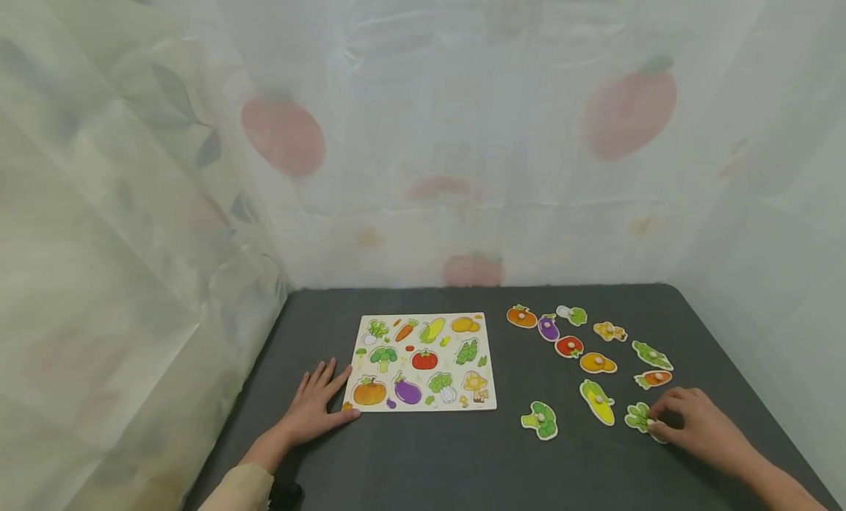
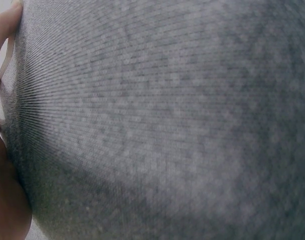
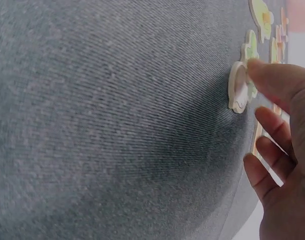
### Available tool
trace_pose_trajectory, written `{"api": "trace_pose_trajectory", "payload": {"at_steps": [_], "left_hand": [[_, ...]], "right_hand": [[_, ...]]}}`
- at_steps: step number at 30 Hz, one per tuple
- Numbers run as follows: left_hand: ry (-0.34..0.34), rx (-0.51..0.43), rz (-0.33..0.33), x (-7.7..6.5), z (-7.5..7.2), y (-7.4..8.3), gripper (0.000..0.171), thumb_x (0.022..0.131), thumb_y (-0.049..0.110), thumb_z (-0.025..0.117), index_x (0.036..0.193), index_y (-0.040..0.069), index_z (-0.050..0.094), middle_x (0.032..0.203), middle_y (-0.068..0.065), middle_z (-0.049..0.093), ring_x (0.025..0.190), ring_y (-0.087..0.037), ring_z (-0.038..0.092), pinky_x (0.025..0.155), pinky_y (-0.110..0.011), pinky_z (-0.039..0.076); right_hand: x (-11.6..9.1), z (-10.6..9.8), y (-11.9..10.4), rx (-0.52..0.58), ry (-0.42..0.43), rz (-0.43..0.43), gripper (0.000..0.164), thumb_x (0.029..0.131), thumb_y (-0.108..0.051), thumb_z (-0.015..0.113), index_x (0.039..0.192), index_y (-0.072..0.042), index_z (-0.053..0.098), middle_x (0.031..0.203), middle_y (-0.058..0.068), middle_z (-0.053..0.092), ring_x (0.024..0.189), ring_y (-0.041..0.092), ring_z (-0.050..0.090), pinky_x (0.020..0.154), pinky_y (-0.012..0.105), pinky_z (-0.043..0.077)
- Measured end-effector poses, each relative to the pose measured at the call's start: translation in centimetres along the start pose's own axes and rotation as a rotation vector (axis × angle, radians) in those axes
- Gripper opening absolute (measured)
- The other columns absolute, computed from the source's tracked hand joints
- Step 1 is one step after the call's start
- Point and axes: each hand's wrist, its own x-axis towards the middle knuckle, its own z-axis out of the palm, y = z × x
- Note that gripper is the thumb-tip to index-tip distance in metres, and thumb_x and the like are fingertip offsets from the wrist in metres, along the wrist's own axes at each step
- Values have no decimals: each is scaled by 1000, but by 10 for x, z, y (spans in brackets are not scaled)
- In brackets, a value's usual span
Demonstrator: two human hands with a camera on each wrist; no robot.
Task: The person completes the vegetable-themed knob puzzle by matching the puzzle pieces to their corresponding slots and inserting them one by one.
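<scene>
On a dark surface [image 1: 449, 459], a leafy green puzzle piece [image 1: 637, 418] is pinched in the grip of the right hand [image 1: 707, 429], near other loose vegetable pieces [image 1: 598, 363]. The printed board [image 1: 423, 344] is touched at its left edge by the left hand [image 1: 311, 412], its fingers outstretched. The surface is bordered behind and at both sides by pale, fruit-printed curtains [image 1: 529, 144].

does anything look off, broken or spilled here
Nothing stands out: no spill or breakage shows. The puzzle board lies flat, and the vegetable pieces are strewn at mixed angles to its right, which is untidy rather than odd.
</scene>
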Motion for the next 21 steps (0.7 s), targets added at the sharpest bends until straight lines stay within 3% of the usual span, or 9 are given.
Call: {"api": "trace_pose_trajectory", "payload": {"at_steps": [10, 21], "left_hand": [[21, -21, 23, -1, 3, -4, 96, 86, 66, 70, 161, 16, 37, 165, -27, 20, 152, -50, 8, 118, -69, 1], [39, -13, 30, -2, 1, -1, 96, 85, 64, 73, 159, 14, 40, 163, -29, 24, 150, -52, 13, 117, -70, 4]], "right_hand": [[-2, 3, 6, -8, 40, -83, 20, 81, -29, 88, 88, -43, 74, 95, -23, 57, 95, 14, 52, 71, 36, 50], [0, 8, 2, 1, 84, -53, 20, 80, -32, 88, 83, -43, 71, 93, -21, 57, 93, 16, 51, 72, 41, 48]]}}
